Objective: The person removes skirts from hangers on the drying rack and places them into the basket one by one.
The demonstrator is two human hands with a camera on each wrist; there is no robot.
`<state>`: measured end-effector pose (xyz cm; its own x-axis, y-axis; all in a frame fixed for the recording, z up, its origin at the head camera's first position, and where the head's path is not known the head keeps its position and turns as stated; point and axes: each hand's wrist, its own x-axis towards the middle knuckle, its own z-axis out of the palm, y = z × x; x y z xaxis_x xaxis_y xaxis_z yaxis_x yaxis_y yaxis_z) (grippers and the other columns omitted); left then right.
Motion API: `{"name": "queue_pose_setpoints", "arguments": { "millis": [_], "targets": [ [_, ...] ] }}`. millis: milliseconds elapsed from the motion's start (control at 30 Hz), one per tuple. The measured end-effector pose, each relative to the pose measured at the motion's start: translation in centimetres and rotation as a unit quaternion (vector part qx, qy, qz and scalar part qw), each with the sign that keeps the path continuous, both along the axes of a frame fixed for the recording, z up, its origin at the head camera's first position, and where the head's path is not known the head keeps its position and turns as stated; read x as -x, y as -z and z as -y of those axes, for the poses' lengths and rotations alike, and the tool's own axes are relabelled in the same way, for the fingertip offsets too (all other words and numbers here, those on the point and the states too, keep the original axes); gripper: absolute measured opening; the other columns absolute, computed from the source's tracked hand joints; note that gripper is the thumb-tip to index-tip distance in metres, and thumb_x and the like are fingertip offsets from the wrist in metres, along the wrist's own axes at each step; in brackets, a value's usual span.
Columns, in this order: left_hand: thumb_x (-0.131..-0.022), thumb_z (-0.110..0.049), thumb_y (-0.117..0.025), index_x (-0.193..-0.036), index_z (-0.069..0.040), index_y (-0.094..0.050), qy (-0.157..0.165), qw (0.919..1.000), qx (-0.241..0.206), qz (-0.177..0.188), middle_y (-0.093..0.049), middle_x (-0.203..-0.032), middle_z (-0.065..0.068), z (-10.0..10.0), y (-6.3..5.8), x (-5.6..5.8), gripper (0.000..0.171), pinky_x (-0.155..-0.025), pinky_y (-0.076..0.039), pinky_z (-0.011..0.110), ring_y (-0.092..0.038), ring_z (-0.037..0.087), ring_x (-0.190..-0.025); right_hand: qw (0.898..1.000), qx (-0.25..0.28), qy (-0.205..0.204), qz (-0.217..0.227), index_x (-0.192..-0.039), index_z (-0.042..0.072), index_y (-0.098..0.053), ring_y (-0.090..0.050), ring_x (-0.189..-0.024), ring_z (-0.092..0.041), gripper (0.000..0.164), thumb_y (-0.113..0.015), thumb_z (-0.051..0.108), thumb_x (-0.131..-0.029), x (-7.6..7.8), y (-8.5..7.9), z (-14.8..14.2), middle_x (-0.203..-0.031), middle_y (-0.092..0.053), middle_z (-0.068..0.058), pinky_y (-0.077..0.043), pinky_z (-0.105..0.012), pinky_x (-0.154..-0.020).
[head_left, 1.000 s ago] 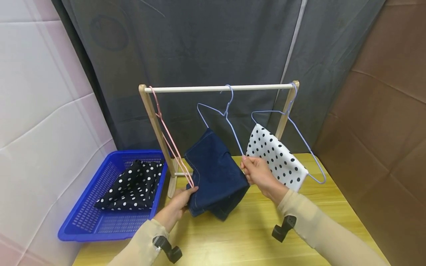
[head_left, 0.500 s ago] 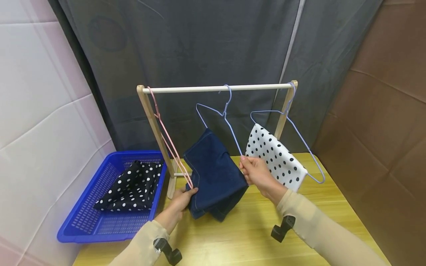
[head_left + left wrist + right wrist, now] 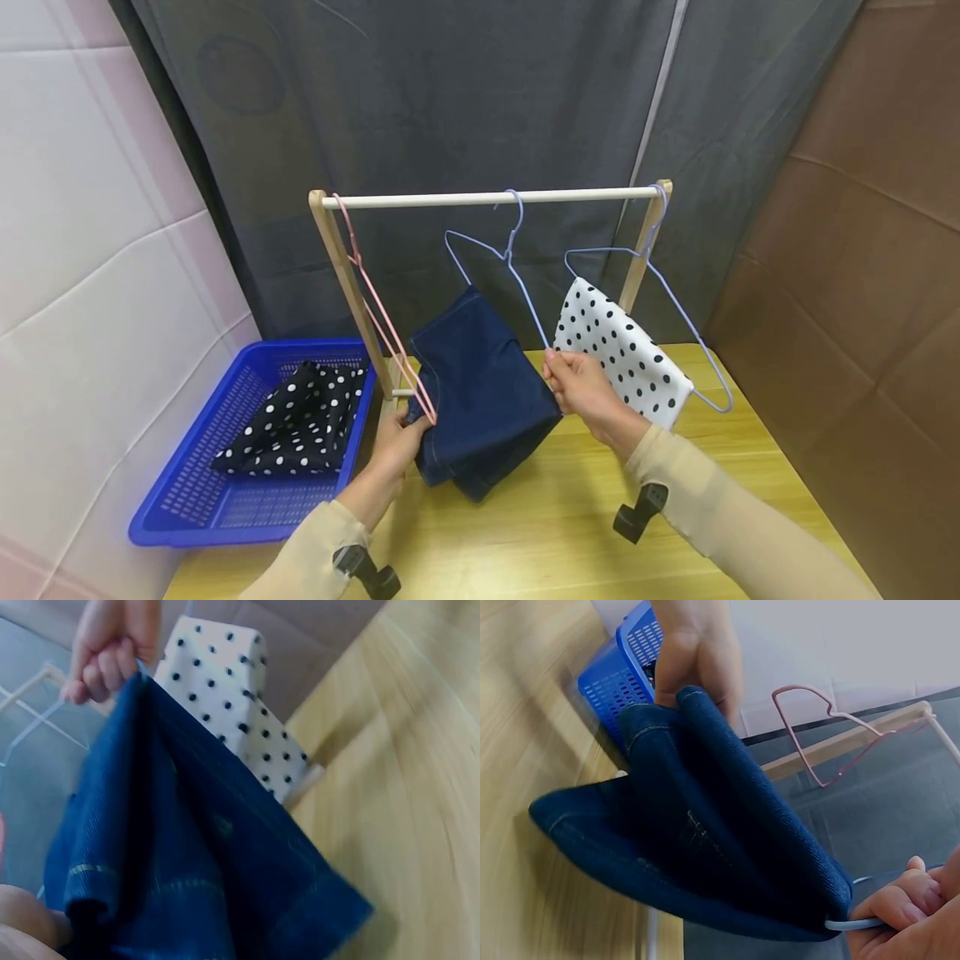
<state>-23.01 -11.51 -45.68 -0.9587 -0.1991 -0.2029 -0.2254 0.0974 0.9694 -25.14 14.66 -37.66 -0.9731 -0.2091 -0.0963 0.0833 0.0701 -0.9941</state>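
A dark blue denim garment [image 3: 480, 379] hangs folded over the middle light-blue wire hanger [image 3: 529, 304]. My left hand [image 3: 393, 442] grips the garment's left edge, behind the bottom of a pink hanger [image 3: 386, 321]. In the right wrist view the thumb of that left hand [image 3: 697, 656] lies against the denim's folded edge. At the hanger's lower right corner, my right hand [image 3: 588, 396] pinches the wire, right beside the denim. The left wrist view shows the garment [image 3: 172, 817] draping down in loose folds from the right hand [image 3: 116, 649].
A wooden rack with a white rod [image 3: 442, 200] carries the hangers. To the right, white cloth with black dots [image 3: 618, 354] hangs on another blue hanger [image 3: 678, 304]. A blue basket [image 3: 187, 533] at left holds black cloth with white dots [image 3: 300, 425]. All stand on a wooden table [image 3: 510, 550].
My left hand has shifted slightly left and up, drawing the denim garment's left side with it. The right hand keeps its place on the hanger's corner.
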Motion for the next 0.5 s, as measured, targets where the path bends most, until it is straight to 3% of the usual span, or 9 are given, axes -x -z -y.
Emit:
{"name": "queue_pose_setpoints", "arguments": {
  "millis": [133,300,400,500],
  "targets": [
    [-0.097,-0.011,-0.057,-0.131,0.002,-0.055,-0.004,0.9989,-0.044,0.013,-0.063,-0.104,0.007,-0.1,-0.7,-0.3,0.036,-0.069,-0.052,0.021,-0.060,0.007,-0.075,1.000,-0.002,0.002,0.003,-0.085,0.005,-0.051,-0.029,-0.047,-0.008,0.038,-0.037,0.029,-0.111,0.0,0.0,0.1,-0.057,-0.033,0.006,-0.026,-0.019,-0.046],
    [-0.097,-0.016,-0.059,-0.134,-0.001,-0.054,0.005,0.9994,-0.026,0.023,-0.062,-0.115,0.010,0.2,-1.1,-0.3,0.040,-0.076,-0.049,0.022,-0.058,0.008,-0.084,1.000,-0.003,0.008,0.005,-0.084,0.006,-0.051,-0.030,-0.047,-0.008,0.038,-0.038,0.029,-0.111,0.2,0.0,0.1,-0.057,-0.034,0.006,-0.025,-0.019,-0.046],
    [-0.096,-0.015,-0.060,-0.133,0.001,-0.055,0.017,0.9992,-0.028,0.024,-0.066,-0.106,0.004,0.5,-1.3,-0.2,0.041,-0.076,-0.049,0.020,-0.059,0.006,-0.082,1.000,-0.006,0.006,0.004,-0.083,0.007,-0.051,-0.030,-0.047,-0.008,0.038,-0.038,0.029,-0.111,0.3,0.0,0.1,-0.057,-0.034,0.006,-0.026,-0.019,-0.046],
    [-0.095,-0.013,-0.061,-0.125,0.004,-0.056,0.024,0.9970,-0.069,0.023,-0.067,-0.089,-0.004,0.7,-1.8,0.0,0.035,-0.070,-0.053,0.019,-0.061,0.003,-0.074,1.000,-0.009,0.009,0.002,-0.082,0.006,-0.051,-0.030,-0.046,-0.007,0.038,-0.039,0.029,-0.111,0.4,0.0,-0.1,-0.057,-0.035,0.006,-0.026,-0.018,-0.045]
  ]
}}
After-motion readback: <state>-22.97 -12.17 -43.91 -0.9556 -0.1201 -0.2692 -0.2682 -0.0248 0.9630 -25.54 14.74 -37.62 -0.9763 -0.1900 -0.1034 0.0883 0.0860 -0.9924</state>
